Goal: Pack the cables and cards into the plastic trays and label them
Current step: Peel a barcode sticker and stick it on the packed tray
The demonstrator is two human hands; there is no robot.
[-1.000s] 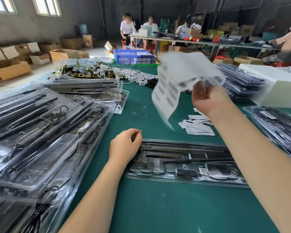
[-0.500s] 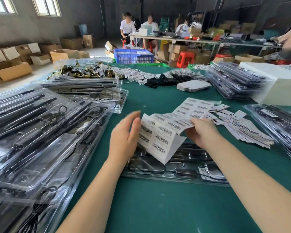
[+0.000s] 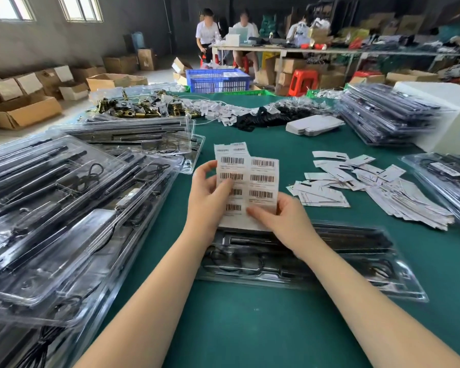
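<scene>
We see both hands lifted over the middle of the table [image 3: 223, 328], whose top is a flat green felt-like cloth. Between them stands a thin white sheet of barcode labels [image 3: 247, 181], glossy, printed in two columns of black bars, its top corner ragged. Our left hand [image 3: 210, 197] pinches the sheet's left side, thumb pressed on a label and fingers curled behind. Our right hand [image 3: 284, 221] pinches the bottom right corner, thumb laid across the lower edge.

Just beneath the hands, toward the near edge, lies a long clear plastic tray [image 3: 343, 266], shiny and moulded into narrow channels; in it we make out dark rods and a thin looped black cable. Along the left edge a stack of the same trays [image 3: 59, 221] fans out, each packed with black rods and coiled wire. More filled trays [image 3: 383, 115] are heaped near the far right corner, beside a white box [image 3: 449, 123].

Right of the sheet, flat white paper cards [image 3: 369, 187] lie scattered in a loose overlapping pile. Near the far edge sit brass-coloured metal clips [image 3: 133, 107] and a heap of black cables [image 3: 276, 115].
</scene>
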